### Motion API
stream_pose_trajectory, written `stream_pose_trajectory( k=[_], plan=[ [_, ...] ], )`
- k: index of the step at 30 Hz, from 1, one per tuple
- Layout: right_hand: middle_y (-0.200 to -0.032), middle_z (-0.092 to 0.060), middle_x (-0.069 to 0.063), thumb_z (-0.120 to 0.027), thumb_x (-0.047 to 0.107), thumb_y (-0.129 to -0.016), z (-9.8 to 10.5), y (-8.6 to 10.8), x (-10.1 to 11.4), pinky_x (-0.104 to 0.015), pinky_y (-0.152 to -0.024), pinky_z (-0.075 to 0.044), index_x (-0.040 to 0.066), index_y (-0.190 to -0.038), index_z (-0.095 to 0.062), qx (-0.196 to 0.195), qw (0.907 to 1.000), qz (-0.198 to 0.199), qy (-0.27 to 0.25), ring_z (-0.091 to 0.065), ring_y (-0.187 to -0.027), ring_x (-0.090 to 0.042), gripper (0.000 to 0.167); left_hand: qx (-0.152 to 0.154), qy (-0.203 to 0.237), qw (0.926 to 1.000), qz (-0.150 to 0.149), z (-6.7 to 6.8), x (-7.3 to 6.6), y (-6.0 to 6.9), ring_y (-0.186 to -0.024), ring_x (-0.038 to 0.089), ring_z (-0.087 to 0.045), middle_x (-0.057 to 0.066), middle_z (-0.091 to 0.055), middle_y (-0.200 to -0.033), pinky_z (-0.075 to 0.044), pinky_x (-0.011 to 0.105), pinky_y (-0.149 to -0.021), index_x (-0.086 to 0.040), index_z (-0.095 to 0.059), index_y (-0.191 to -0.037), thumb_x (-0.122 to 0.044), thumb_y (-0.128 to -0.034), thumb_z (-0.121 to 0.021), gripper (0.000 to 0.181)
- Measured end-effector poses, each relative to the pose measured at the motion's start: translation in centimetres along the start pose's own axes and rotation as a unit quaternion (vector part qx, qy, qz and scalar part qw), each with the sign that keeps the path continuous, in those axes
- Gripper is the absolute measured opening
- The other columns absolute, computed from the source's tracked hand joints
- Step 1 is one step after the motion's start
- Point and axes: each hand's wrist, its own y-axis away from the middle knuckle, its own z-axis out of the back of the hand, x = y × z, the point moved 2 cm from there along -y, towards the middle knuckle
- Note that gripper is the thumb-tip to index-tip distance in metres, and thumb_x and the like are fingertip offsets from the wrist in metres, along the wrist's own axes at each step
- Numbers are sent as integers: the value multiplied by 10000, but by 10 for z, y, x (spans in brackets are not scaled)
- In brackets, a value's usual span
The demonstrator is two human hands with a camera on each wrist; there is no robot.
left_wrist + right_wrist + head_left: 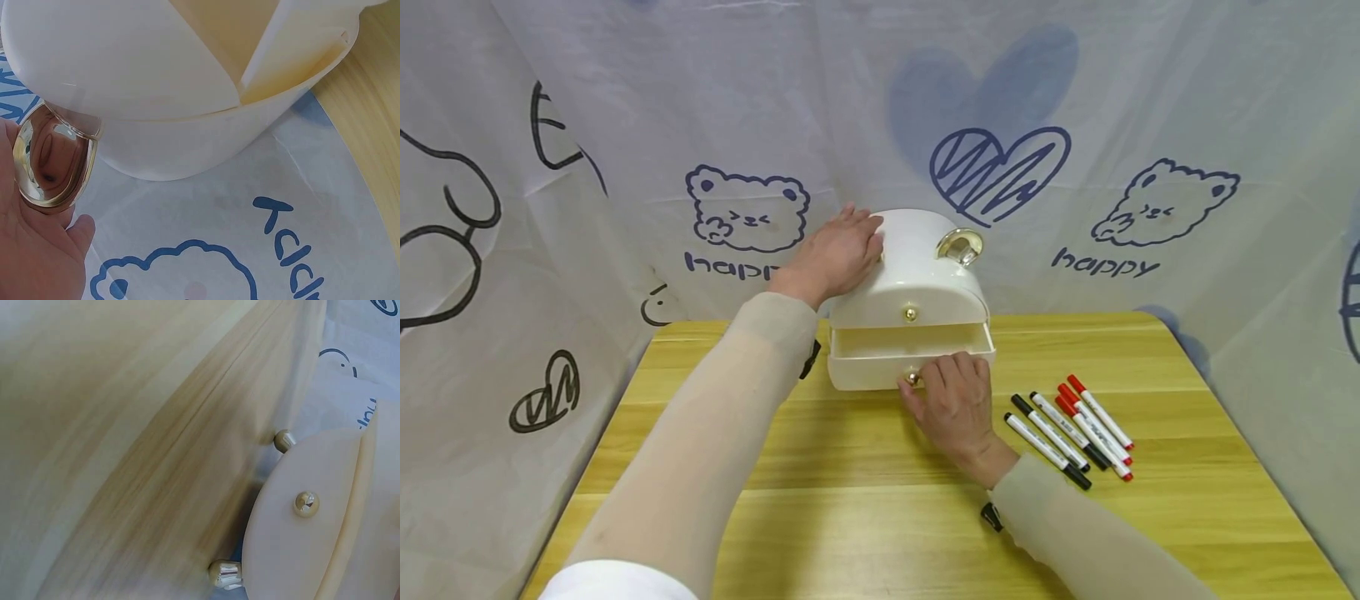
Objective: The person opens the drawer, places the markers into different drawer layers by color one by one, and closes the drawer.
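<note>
Near the rear edge of the counter [842, 500], your right hand [957, 408] pinches the gold knob [913, 378] of the lower drawer [865, 372], and your left hand [838, 254] rests, fingers extended, on the drawer box [917, 242]; drawer operation appears partway, markers [1067, 427] outside.

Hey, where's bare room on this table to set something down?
The table is bare from the markers to its right edge, and left of the left sleeve. It's crowded among the markers and at the open drawer, with the right hand at its knob.
</note>
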Motion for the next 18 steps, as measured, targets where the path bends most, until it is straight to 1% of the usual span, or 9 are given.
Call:
stream_pose_trajectory(
  k=[11, 18],
  plan=[
    [-759, -620, -68, -754, 411, -909, 8, 5, 4, -408, -651, -425, 68, -799, -611, -75, 9999, 97, -61, -567, -746, -291, 388, -2, -26, 10000, -8, -1, 0, -1, -1650, 312, -122, 124, -265, -1746, -112, 409, -1373, -94, -335, -1659, -370, -1153, -241, 584],
    [-762, -619, -70, -729, 429, -941, 17, 8, 8, -399, -633, -415, 59, -803, -619, -135, 9996, 210, -133, -563, -743, -290, 410, -3, -41, 10000, 5, -1, 1, -1, -1649, 315, -122, 126, -262, -1747, -115, 413, -1373, -92, -331, -1660, -368, -1153, -241, 584]
  ],
)
